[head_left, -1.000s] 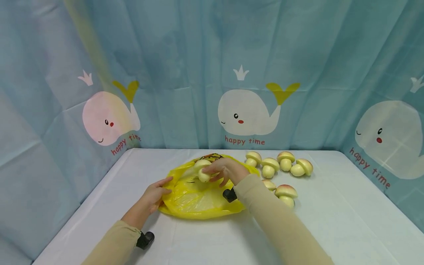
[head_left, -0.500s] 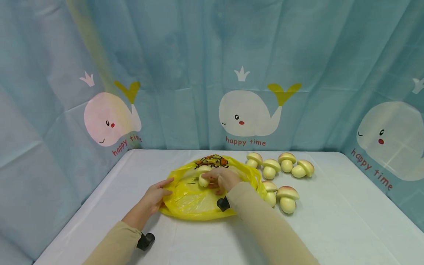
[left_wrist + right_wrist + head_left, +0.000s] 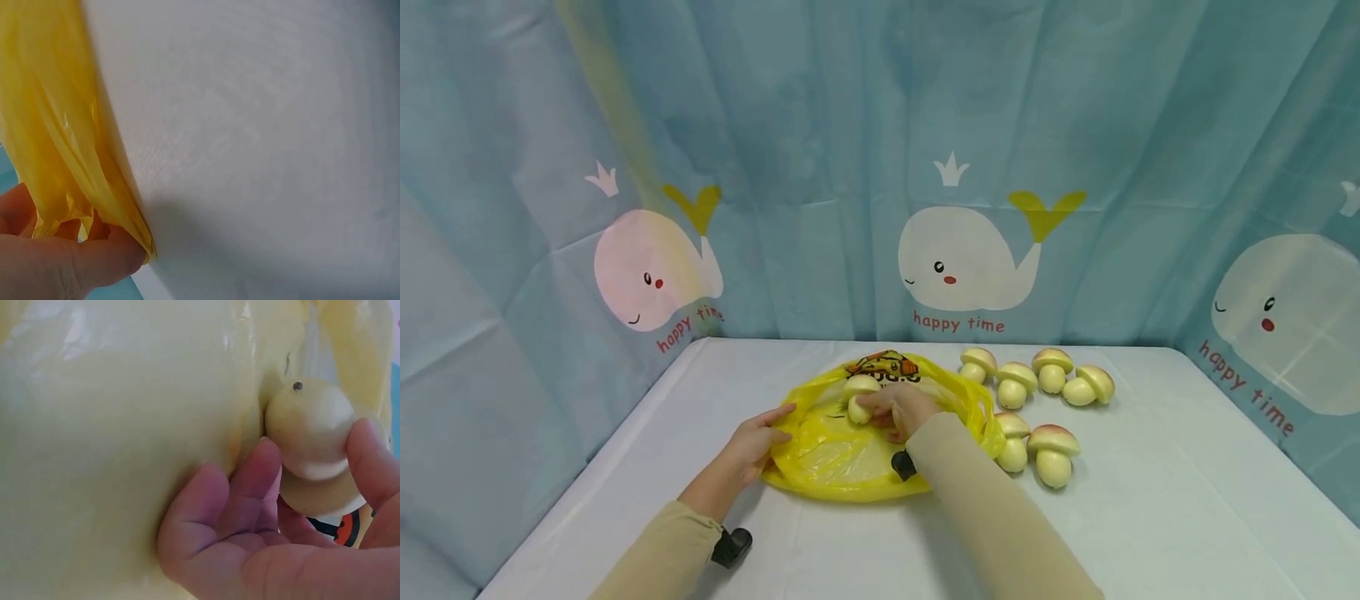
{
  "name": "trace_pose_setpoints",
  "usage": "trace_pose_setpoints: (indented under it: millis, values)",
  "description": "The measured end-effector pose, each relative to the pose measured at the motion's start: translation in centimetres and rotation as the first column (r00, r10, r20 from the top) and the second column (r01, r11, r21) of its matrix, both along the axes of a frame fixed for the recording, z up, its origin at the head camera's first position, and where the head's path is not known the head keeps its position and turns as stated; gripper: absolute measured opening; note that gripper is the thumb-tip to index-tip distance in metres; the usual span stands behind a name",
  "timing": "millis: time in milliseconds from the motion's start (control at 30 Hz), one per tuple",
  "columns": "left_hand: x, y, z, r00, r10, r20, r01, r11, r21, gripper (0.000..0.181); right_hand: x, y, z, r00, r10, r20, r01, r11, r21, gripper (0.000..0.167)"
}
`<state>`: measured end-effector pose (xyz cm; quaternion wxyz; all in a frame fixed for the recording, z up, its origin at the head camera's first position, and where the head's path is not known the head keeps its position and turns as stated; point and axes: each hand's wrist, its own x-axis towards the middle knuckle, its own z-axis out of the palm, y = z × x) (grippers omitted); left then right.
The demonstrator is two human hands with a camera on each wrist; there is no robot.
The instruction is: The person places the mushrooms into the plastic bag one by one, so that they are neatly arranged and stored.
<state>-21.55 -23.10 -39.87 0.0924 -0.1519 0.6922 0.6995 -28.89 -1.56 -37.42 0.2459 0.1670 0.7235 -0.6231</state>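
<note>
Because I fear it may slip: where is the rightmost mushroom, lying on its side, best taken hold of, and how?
I would pinch the rightmost mushroom by its stem, just under the cap, coming from the near side and above. It lies tipped, stem leftward; the stem looks narrower, and the overhanging cap should limit slipping. From the left, a neighbouring mushroom sits close.

Bag (image 3: 842, 467) on table (image 3: 1150, 500) — six mushrooms (image 3: 1054, 468) at right, curtain (image 3: 820, 167) behind.
</note>
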Motion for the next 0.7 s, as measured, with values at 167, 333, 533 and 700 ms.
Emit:
trace_pose_setpoints:
  millis: [167,333,533,700]
  values:
    - [0.13,0.05,0.06,1.000,-0.002,-0.001,0.002,1.000,0.003,0.057,0.27,0.18,0.02,1.000,-0.002,-0.008,0.002,1.000,-0.016,0.037]
    - [0.01,0.09,0.04,1.000,-0.004,0.001,0.004,1.000,-0.006,0.058,-0.01,0.07,0.07,1.000,-0.010,0.015,0.010,1.000,0.010,0.040]
    - [0.03,0.10,-0.01,1.000,-0.008,0.000,0.008,1.000,-0.014,0.057,0.11,0.26,0.07,1.000,-0.008,0.002,0.008,1.000,-0.020,0.043]
    - [0.13,0.06,-0.06,1.000,-0.019,-0.007,0.019,1.000,-0.019,0.056,0.07,0.42,-0.08,1.000,-0.004,-0.005,0.004,0.999,-0.045,0.046]
